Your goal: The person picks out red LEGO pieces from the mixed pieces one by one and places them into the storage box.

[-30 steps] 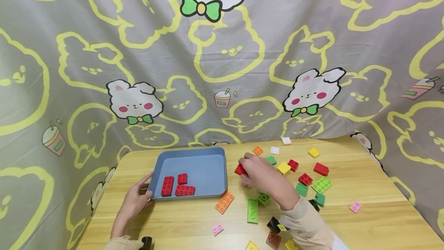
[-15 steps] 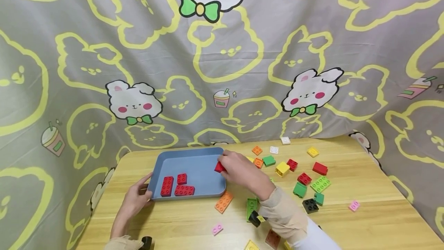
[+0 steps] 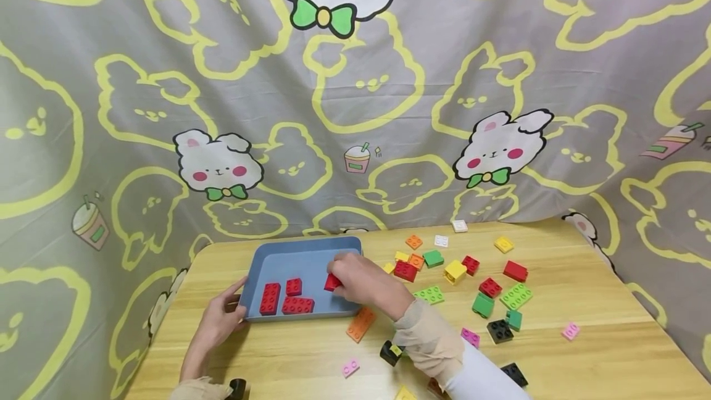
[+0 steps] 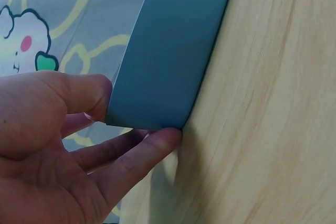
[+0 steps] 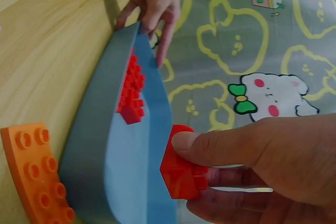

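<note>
My right hand pinches a red toy brick over the right part of a shallow blue tray. In the right wrist view the thumb and fingers grip that brick from both sides, its studs turned toward the palm. At the tray's near left corner, my left hand holds the tray; the left wrist view has the thumb at the rim and a fingertip at the lower edge. Inside the tray lie a long upright-lying red brick, a small red brick and another long red brick.
Several loose bricks are scattered right of the tray, among them a red one, a yellow one and a light green one. An orange brick lies against the tray's near right corner. A patterned curtain hangs behind the table.
My right hand has carried the red brick leftward from the loose bricks, across the tray's right rim, to above the tray. The left hand has stayed at its corner.
</note>
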`<state>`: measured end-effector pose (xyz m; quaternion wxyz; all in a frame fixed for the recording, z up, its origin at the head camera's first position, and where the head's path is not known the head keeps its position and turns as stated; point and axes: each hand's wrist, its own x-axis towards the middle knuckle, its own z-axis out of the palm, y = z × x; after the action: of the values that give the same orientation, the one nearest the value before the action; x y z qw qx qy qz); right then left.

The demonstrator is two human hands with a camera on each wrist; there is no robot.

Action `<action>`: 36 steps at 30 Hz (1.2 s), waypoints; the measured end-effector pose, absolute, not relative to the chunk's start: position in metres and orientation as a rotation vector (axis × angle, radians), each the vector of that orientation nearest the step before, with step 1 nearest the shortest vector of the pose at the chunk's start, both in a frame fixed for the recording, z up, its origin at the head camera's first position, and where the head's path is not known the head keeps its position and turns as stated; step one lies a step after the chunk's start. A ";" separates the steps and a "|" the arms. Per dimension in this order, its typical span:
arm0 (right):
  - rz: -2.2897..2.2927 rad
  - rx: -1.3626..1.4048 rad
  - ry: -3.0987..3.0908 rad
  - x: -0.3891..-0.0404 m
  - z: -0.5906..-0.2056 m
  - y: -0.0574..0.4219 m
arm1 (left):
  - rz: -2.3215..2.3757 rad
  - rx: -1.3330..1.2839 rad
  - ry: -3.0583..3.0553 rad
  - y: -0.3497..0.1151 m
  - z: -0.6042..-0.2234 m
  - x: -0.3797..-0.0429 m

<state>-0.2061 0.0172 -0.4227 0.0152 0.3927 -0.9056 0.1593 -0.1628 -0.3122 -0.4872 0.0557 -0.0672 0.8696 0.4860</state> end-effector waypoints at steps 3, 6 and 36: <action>0.507 1.239 -2.853 -0.207 -0.428 0.013 | 1.477 -0.208 2.637 -0.312 -0.488 -0.162; 0.487 1.235 -2.879 -0.208 -0.433 0.009 | 1.479 -0.214 2.633 -0.311 -0.488 -0.162; 0.517 1.213 -2.967 -0.210 -0.463 -0.012 | 1.491 -0.229 2.620 -0.315 -0.490 -0.163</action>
<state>-0.2103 -0.0118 -0.4633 -0.0524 0.3730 -0.9126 0.1591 -0.1633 -0.3146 -0.4897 0.0592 -0.0756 0.8652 0.4922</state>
